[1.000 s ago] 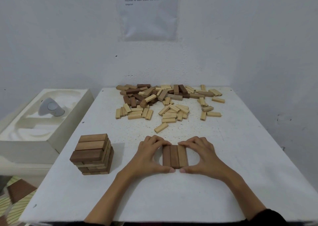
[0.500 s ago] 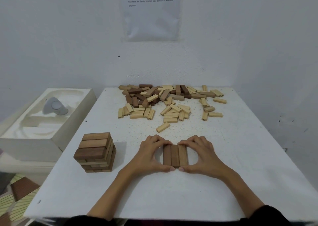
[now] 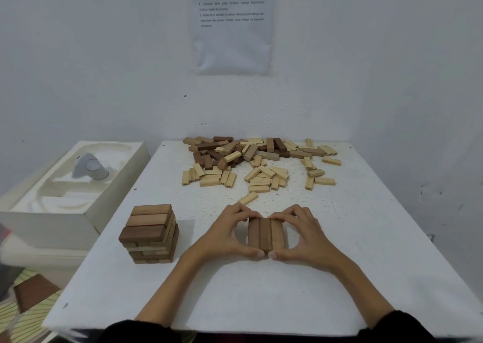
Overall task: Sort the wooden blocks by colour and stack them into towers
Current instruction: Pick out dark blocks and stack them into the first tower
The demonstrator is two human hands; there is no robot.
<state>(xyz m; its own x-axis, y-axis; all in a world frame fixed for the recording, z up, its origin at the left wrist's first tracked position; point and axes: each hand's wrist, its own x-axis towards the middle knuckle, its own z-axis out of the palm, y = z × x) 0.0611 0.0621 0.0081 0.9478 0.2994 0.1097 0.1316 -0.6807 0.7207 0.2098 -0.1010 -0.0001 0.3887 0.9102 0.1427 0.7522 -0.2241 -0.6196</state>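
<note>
Three brown blocks (image 3: 265, 234), gripped by both hands, point lengthwise away.

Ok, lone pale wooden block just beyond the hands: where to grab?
Pinch the lone pale wooden block across its long sides at mid-length, coming from above. It lies flat and skewed on the white table, clear of the loose wooden-block pile, so both long sides are free.

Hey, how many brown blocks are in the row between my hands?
3, lying side by side: left block, middle block, right block. None appears hidden underneath.
</note>
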